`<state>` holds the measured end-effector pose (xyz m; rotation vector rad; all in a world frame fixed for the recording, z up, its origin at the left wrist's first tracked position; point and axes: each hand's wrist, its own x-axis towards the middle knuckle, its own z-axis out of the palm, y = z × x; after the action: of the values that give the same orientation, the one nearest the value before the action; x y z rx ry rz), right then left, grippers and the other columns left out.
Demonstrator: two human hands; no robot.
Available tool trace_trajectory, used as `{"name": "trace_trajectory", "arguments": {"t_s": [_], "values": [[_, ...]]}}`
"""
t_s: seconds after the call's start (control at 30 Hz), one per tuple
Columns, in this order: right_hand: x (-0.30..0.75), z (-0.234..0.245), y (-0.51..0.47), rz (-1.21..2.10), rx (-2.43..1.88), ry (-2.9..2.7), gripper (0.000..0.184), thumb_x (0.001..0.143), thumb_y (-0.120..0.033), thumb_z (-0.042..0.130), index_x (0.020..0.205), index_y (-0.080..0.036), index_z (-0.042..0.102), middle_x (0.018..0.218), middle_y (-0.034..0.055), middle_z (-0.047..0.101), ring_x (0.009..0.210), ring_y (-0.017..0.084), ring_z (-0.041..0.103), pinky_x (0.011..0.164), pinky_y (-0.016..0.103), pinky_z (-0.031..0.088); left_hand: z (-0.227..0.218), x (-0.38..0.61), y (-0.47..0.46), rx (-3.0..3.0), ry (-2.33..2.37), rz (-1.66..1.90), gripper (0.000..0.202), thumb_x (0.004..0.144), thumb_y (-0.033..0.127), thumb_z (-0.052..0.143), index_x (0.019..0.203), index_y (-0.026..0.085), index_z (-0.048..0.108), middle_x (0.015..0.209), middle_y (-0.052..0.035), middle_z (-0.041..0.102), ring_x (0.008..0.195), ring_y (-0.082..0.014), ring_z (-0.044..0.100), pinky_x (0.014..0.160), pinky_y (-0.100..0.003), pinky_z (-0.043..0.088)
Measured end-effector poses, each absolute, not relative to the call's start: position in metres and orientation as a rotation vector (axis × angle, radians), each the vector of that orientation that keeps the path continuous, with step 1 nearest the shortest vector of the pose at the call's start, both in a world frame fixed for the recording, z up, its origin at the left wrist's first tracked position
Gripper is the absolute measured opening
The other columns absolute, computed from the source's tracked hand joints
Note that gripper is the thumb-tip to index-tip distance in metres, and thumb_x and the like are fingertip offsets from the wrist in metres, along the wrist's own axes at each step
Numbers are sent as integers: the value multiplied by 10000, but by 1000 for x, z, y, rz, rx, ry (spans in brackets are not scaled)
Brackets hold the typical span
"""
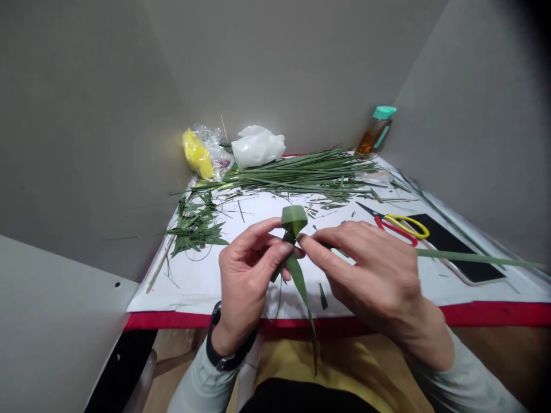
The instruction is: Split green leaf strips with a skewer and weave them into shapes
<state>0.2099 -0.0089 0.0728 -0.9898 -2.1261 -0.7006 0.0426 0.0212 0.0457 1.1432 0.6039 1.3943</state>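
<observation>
Green leaf loop (pixel 294 221), left hand (pixel 247 275), right hand (pixel 365 269), red-yellow scissors (pixel 390 228) beyond

Three tall, matte grey panels stand around the white paper-covered surface (pixel 181 292), forming a narrow booth: one along its left side (pixel 86 132), one behind it (pixel 284 63) and one along its right side (pixel 469 115). A paler grey flat board (pixel 55 321) angles in front of the left panel, near the surface's front-left corner. A bright red cloth band (pixel 495 314) edges the surface's front, and a light tan wooden plane (pixel 508 358) lies below it. Soft, even light falls across the panels, brightest on the left panel near the surface's far corner.
</observation>
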Motion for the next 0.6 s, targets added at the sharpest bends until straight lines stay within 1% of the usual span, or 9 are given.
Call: {"name": "trace_trajectory", "arguments": {"t_s": [0.13, 0.3, 0.43, 0.53, 0.6], "values": [[207, 79, -12, -767, -996, -2221, 188, 970, -73, 517, 991, -131, 695, 814, 91, 712, 724, 197, 618, 654, 361, 425, 46, 41, 22, 1130, 661, 1394, 215, 837, 191, 776, 1039, 264, 788, 733, 19, 736, 530, -62, 592, 510, -147, 518], [210, 80, -16, -781, -1012, -2274, 203, 981, -95, 503, 1032, -110, 699, 888, 118, 732, 752, 212, 619, 664, 384, 417, 46, 40, 22, 1118, 653, 1374, 189, 851, 176, 757, 1020, 260, 776, 726, 9, 741, 668, -108, 693, 530, -142, 520], [209, 76, -17, -774, -990, -2256, 212, 975, -86, 504, 1062, -91, 697, 912, 134, 743, 776, 238, 637, 661, 400, 428, 46, 41, 22, 1112, 679, 1392, 181, 845, 181, 764, 1012, 250, 757, 726, 18, 737, 675, -116, 707, 541, -151, 520], [208, 73, -19, -774, -962, -2272, 194, 962, -76, 531, 1044, -68, 707, 916, 136, 755, 769, 232, 643, 674, 399, 441, 47, 39, 23, 1102, 710, 1416, 183, 835, 183, 774, 1003, 253, 757, 760, 23, 747, 667, -103, 700, 583, -157, 526], [208, 71, -19, -755, -959, -2295, 195, 961, -65, 530, 1041, -54, 707, 920, 134, 760, 767, 226, 645, 687, 396, 447, 48, 38, 23, 1113, 724, 1425, 196, 836, 186, 774, 1019, 257, 765, 750, 25, 743, 656, -99, 692, 592, -160, 524]]}}
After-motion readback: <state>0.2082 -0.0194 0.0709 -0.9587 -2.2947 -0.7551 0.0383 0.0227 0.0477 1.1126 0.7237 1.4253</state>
